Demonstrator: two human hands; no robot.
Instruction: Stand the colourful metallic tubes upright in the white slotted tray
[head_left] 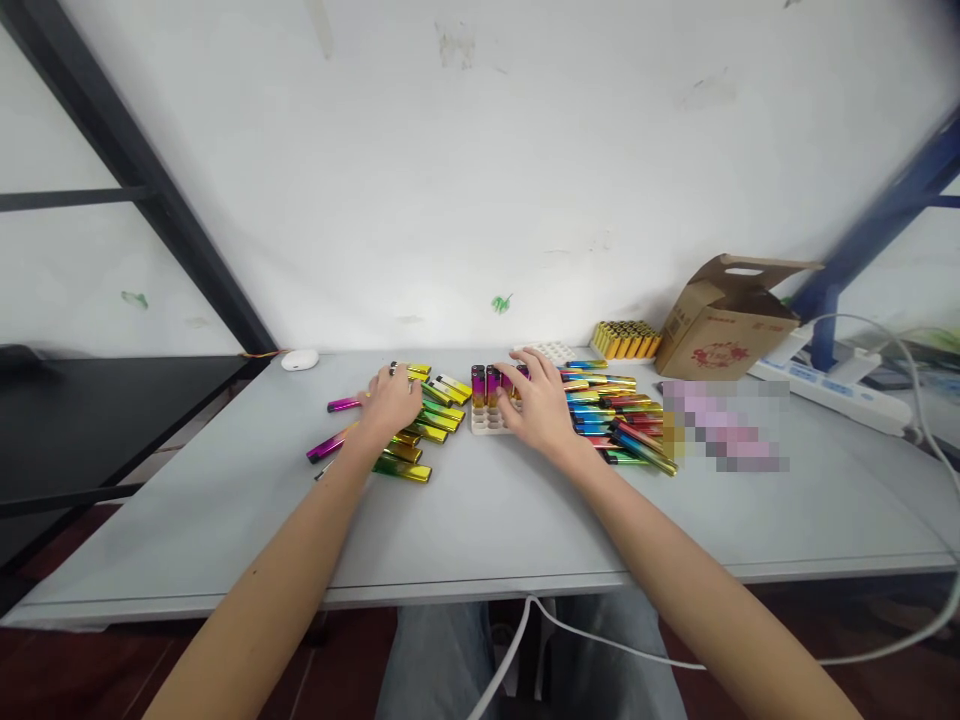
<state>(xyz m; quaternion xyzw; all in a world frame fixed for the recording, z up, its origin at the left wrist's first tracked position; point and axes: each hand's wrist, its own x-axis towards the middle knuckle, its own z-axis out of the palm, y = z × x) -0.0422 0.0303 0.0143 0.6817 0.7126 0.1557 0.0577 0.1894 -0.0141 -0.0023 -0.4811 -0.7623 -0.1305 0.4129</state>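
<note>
My left hand [394, 402] is over a loose pile of shiny lighters [436, 418], mostly yellow, green and purple. Its fingers curl downward, and what they grip is hidden beneath them. My right hand [541, 398] reaches over a white tray with round holes [487, 421]. Purple-and-gold lighters [478, 385] stand upright along the back of this tray. Thumb and forefinger of the right hand close around one of these lighters, partly hidden by the hand. Right of that hand lies another pile of lighters [619, 415] in blue, red, green and gold.
Behind the right pile is a second white holed tray [551, 353]. A block of upright yellow lighters [626, 340] stands beside an opened cardboard box [724, 330]. A power strip [832, 390] lies at the right, a white oval object [300, 360] at the left. A white cable [600, 645] hangs before the table.
</note>
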